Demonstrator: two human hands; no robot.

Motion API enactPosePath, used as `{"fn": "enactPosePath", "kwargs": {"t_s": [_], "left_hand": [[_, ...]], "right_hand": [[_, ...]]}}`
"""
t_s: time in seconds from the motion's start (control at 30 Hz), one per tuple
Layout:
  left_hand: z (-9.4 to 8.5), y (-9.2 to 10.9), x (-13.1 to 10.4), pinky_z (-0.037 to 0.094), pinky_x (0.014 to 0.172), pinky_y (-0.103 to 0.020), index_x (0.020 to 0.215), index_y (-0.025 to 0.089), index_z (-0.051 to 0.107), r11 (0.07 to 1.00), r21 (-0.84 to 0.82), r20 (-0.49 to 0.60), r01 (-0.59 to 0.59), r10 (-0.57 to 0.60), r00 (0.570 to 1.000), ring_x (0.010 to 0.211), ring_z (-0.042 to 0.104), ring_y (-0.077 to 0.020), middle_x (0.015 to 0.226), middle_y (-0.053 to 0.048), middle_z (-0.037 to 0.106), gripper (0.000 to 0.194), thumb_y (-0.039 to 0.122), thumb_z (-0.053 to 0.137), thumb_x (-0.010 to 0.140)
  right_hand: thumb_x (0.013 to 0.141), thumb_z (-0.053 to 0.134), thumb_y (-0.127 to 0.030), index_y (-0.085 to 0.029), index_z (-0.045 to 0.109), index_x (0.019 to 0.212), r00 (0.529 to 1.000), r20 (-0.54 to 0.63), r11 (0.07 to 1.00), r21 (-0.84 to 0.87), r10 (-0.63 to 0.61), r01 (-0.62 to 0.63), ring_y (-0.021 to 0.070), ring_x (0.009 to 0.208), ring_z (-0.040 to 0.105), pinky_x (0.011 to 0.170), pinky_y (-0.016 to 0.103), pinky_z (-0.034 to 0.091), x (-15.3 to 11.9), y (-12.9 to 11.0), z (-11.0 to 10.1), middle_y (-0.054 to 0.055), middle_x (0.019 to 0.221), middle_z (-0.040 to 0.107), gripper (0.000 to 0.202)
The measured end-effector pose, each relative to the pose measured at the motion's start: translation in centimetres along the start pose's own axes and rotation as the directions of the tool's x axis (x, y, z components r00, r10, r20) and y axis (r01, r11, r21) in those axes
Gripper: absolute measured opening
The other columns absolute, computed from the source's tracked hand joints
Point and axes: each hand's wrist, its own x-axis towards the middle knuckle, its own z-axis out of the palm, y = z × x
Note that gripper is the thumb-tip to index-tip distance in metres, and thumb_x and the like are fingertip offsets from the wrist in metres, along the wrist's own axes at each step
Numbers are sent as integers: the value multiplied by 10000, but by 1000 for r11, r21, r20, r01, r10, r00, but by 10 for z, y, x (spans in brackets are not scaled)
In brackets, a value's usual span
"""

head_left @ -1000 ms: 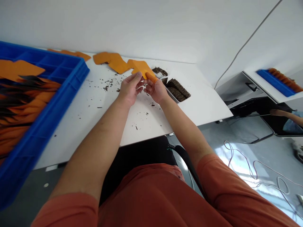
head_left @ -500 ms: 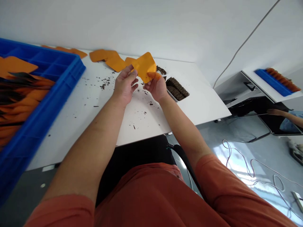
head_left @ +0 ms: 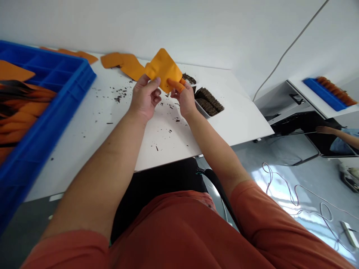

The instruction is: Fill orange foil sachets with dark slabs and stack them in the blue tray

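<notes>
A thin orange square sheet [head_left: 165, 67] with rounded corners is held up above the white table [head_left: 244, 123]. My left hand [head_left: 146, 95] pinches its left lower edge between thumb and fingers. From the right, my right hand [head_left: 185, 98] grips the sheet's lower edge; orange covers show on some of its fingers. Just beyond my right hand stands a white tray [head_left: 202, 111] with rows of dark brown strips [head_left: 211, 101]. Behind that tray is a small container of dark pieces [head_left: 189, 78]. More orange sheets [head_left: 130, 66] lie overlapping near the wall.
A blue divided crate [head_left: 71, 95] at the left holds orange sheets and dark pieces. Dark crumbs [head_left: 119, 95] are scattered over the table. At the right, another person's hand [head_left: 325, 130] is near a shelf with a blue tray [head_left: 325, 93]. Cables [head_left: 283, 183] lie on the floor.
The orange sheet has moved slightly left and up and is turned more squarely to view. My left hand's thumb now presses on its lower left edge; my right hand keeps its grip.
</notes>
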Motion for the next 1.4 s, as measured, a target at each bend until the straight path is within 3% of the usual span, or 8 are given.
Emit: {"fn": "enactPosePath", "kwargs": {"t_s": [0.23,0.37,0.5,0.6,0.73,1.0,1.23,1.4], "left_hand": [[-2,-2,4,501,583,-227,1065,283,656,1000,-15,-36,7,-8,999,761,656,-126,982,-6,690,244,407,775,892],[-2,-8,4,577,753,-306,1128,266,639,997,70,-23,-28,30,999,872,665,-156,991,-8,669,330,368,834,881],[-2,-11,-3,515,1131,-466,1304,240,533,876,398,-127,-274,348,929,1264,592,-262,1296,-79,621,785,348,1018,696],[-1,-2,-15,340,1313,-500,1434,289,450,717,551,-9,-427,517,856,1559,364,-332,1576,-99,445,976,361,1038,658],[2,11,-23,274,1348,-500,1488,277,444,698,560,152,-446,443,884,1643,230,-295,1572,-64,487,890,320,956,761],[-10,3,-5,431,1233,-501,957,229,763,729,589,83,-348,374,924,1182,669,-292,1045,-19,748,142,180,819,837],[-7,6,-4,548,1045,-432,965,148,745,758,589,-75,-281,397,915,1086,680,-224,1050,-24,773,122,222,835,929],[-3,10,-3,569,928,-393,936,161,723,727,626,-123,-280,447,886,1114,700,-235,1133,-58,775,133,85,824,895]], "right_hand": [[1060,554,-410,-224,516,1028,998,-20,998,-20,55,-55,114,742,527,810,268,589,7,1,-3,1,857,533,193],[1099,489,-418,-225,520,1017,996,-59,997,-37,61,-63,105,726,534,785,248,577,7,-1,-3,-6,832,519,211],[1007,666,-540,-209,565,969,996,-90,999,-53,-2,-3,105,835,622,831,258,562,6,1,-4,1,906,604,348],[903,782,-561,-198,588,928,993,-80,994,-70,-88,82,110,893,645,824,255,549,4,5,-3,3,936,630,413],[835,849,-508,-202,635,884,981,-43,965,-190,-190,179,102,843,594,774,242,514,-3,5,0,-31,838,570,376],[898,794,-359,-195,667,994,957,79,915,-283,-277,288,132,1010,683,1019,292,546,-7,3,-3,6,1035,705,229],[987,702,-449,-276,576,1397,939,112,785,-522,-326,335,179,1381,592,1133,312,534,5,12,-11,39,1485,609,462],[1032,630,-425,-304,575,1420,940,138,745,-579,-313,332,205,1343,629,1101,368,585,37,45,-17,39,1471,620,410]]}}
